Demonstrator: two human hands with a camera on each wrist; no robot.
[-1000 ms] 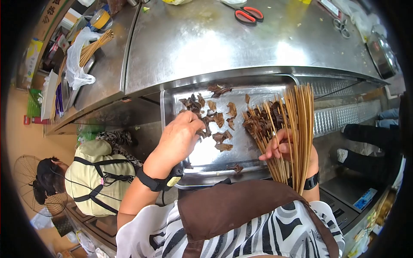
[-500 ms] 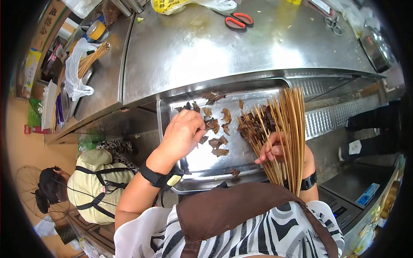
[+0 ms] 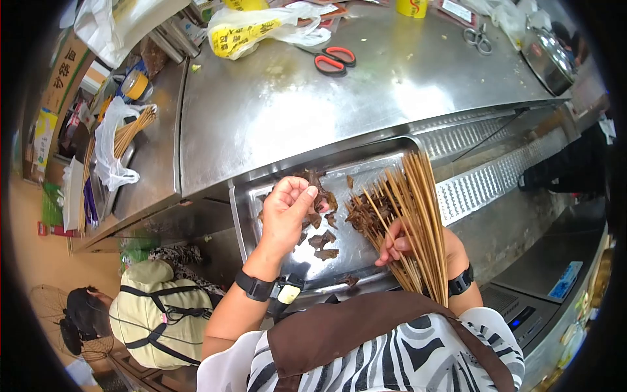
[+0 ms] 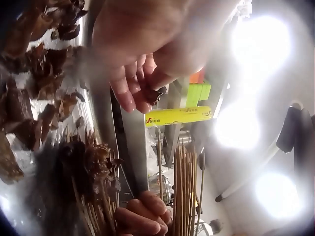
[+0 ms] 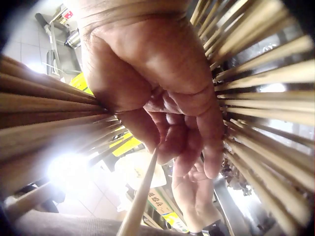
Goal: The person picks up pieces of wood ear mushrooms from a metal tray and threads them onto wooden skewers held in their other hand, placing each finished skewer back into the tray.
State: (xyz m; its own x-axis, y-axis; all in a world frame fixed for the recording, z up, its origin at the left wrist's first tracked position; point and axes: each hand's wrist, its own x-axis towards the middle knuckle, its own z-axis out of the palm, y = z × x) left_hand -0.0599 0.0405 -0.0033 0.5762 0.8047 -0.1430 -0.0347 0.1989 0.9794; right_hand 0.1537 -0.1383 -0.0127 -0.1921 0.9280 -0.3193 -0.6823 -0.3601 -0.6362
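Note:
My left hand (image 3: 281, 219) is over the left part of a metal tray (image 3: 238, 222). Thumb and fingers pinch a small dark piece of wood ear fungus (image 4: 156, 93), as the left wrist view shows. Brown loose pieces of the fungus (image 3: 321, 240) lie in the tray below. In the right wrist view, my right hand (image 5: 162, 103) pinches one thin wooden skewer (image 5: 140, 196) near its tip. A thick bundle of bare skewers (image 3: 424, 215) stands along the right hand and forearm. Left of it, skewers threaded with fungus (image 3: 369, 212) lean in the tray's right side.
Beyond the tray is a steel counter (image 3: 261, 124) with red-handled scissors (image 3: 334, 61), smaller scissors (image 3: 478, 40) and a yellow-printed plastic bag (image 3: 245, 32). More skewers (image 3: 134, 130) stick out of a white bag at left. A person (image 3: 157, 313) in a pale top is low at the left.
My left hand has lifted from the loose pieces and turned, its thumb now against the fingers. The right hand keeps its pose among the skewers. The head view has shifted, showing more counter.

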